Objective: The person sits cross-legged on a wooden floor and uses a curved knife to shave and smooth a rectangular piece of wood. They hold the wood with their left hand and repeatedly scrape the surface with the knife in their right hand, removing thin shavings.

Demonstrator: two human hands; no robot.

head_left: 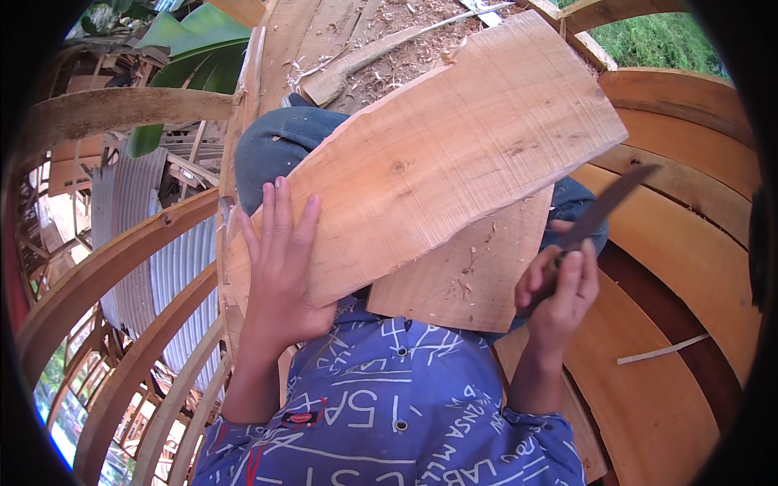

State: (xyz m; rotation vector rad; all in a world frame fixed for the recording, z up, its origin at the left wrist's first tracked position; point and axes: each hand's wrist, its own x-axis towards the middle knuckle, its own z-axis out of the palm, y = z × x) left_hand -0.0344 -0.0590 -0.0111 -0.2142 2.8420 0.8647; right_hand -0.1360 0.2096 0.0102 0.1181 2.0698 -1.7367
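Across my lap lies a broad, pale wooden board, slanting from lower left up to the far right. My left hand rests flat on its near left end, fingers stretched out. In my right hand a knife is gripped by its dark handle, the blade pointing up and to the right. The blade stands apart from the board, right of its near edge. Beneath the large board, a second wooden board sprinkled with small shavings lies against my body and thighs.
Curved wooden ribs rise on the left, with corrugated metal sheets beyond them. Curved planks line the right side, where a thin wood strip lies. Wood shavings and a long offcut cover the planks ahead.
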